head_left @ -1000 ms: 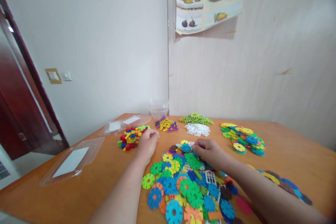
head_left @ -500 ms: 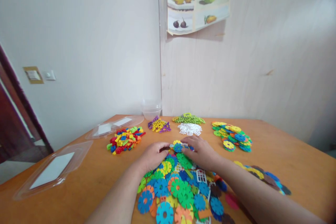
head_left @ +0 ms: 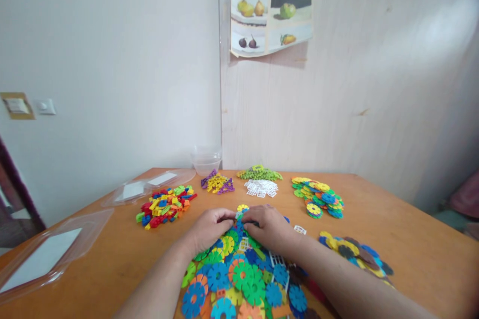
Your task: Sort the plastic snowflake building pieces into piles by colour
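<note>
A heap of snowflake discs (head_left: 253,284) in green, blue, yellow and orange fills the near middle of the table, with white lattice pieces (head_left: 277,259) among them. At its far end, my left hand (head_left: 211,229) curls inward, thumb close to the fingers. Facing it, my right hand (head_left: 267,224) bends its fingers down over the discs. Only a small gap separates the fingertips, where bits of blue disc show. Whatever either hand grips is hidden by the fingers. A yellow disc (head_left: 243,208) lies just beyond them.
Sorted piles surround the heap: bricks (head_left: 164,207), purple and yellow pieces (head_left: 217,183), green pieces (head_left: 260,173), white lattices (head_left: 261,188), snowflake discs (head_left: 318,195) and plain discs (head_left: 357,252). Clear plastic lids (head_left: 95,219) lie left; clear tubs (head_left: 206,159) stand by the wall.
The view has swung slightly right, so everything sits further left. My right hand has drawn closer to the left, its fingers more bent. A white lattice piece now shows beyond my right wrist.
</note>
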{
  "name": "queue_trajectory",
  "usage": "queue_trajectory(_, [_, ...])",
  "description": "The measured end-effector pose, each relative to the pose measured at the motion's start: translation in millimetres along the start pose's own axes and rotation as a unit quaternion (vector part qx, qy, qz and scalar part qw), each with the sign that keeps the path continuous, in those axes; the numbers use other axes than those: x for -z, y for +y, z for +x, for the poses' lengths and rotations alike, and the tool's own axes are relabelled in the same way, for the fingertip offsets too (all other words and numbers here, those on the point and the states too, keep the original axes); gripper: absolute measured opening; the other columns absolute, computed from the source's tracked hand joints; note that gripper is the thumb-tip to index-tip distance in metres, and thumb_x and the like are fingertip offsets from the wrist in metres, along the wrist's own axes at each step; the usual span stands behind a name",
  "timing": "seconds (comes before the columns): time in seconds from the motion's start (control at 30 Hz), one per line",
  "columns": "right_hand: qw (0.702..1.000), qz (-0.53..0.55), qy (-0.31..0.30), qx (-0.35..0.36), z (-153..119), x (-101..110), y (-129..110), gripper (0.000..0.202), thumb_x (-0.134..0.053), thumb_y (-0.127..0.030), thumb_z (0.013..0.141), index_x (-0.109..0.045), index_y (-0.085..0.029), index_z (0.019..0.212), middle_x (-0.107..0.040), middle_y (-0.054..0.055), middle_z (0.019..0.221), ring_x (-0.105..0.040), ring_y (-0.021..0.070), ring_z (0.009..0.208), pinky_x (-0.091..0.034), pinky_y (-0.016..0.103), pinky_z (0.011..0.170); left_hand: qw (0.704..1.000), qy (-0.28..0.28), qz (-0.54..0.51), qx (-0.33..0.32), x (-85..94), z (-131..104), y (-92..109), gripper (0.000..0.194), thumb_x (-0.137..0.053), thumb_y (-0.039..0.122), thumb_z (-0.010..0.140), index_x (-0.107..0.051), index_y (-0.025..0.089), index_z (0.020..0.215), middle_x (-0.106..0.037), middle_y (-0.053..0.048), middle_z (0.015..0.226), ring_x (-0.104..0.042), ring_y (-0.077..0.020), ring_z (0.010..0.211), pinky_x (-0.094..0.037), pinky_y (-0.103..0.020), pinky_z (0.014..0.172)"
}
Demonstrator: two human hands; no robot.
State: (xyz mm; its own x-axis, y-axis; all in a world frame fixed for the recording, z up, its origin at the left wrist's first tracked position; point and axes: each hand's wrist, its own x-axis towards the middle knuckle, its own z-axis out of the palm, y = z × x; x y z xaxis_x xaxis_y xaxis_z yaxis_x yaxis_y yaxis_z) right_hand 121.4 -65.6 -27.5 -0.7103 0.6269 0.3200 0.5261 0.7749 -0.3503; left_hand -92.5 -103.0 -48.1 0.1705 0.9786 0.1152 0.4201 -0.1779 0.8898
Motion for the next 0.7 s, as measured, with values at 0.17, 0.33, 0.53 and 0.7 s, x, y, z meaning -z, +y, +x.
queue_trajectory(0.17, [1.0,0.013,0.014,-0.007,-0.6,-3.1,-0.6,0.022,-0.057,-0.024,0.086,-0.074,-0.024,0.099,-0.074,0.002,0.093,-0.064,0.0185,0.091,-0.043,0.027,0.082,1.0,0.001,-0.015,0.019,0.6,-0.7,2.1,0.036,-0.062,0.032,0.082,-0.072,0.018,0.114,-0.074,-0.005,0.116,-0.065,-0.0246,0.11,-0.046,-0.036,0.101])
queue_trajectory(0.33, [0.999,0.021,0.035,-0.034,-1.6,-3.4,0.0,0.032,-0.063,-0.025,0.081,-0.071,-0.023,0.112,-0.072,0.006,0.106,-0.06,0.022,0.103,-0.042,0.03,0.089,0.999,-0.008,-0.023,0.021,0.1,-1.7,4.1,0.037,-0.062,0.031,0.082,-0.071,0.018,0.116,-0.074,-0.005,0.116,-0.065,-0.0246,0.111,-0.046,-0.035,0.101])
queue_trajectory(0.53, [0.999,-0.007,0.025,-0.047,-2.4,-4.3,1.5,0.029,-0.062,-0.036,0.085,-0.073,-0.025,0.109,-0.07,0.007,0.111,-0.057,0.0243,0.107,-0.04,0.035,0.092,0.999,-0.016,-0.026,0.019,0.6,-1.0,1.3,0.034,-0.062,0.032,0.082,-0.073,0.019,0.111,-0.075,-0.004,0.112,-0.066,-0.0244,0.108,-0.048,-0.035,0.098])
queue_trajectory(0.7, [0.998,-0.001,0.025,-0.056,-1.5,-8.1,5.1,0.026,-0.064,-0.036,0.083,-0.074,-0.024,0.103,-0.071,0.006,0.101,-0.059,0.0226,0.1,-0.04,0.032,0.087,0.999,-0.022,-0.03,0.03,1.8,-2.6,4.4,0.038,-0.064,0.034,0.081,-0.072,0.019,0.115,-0.075,-0.004,0.112,-0.067,-0.0245,0.106,-0.048,-0.036,0.097])
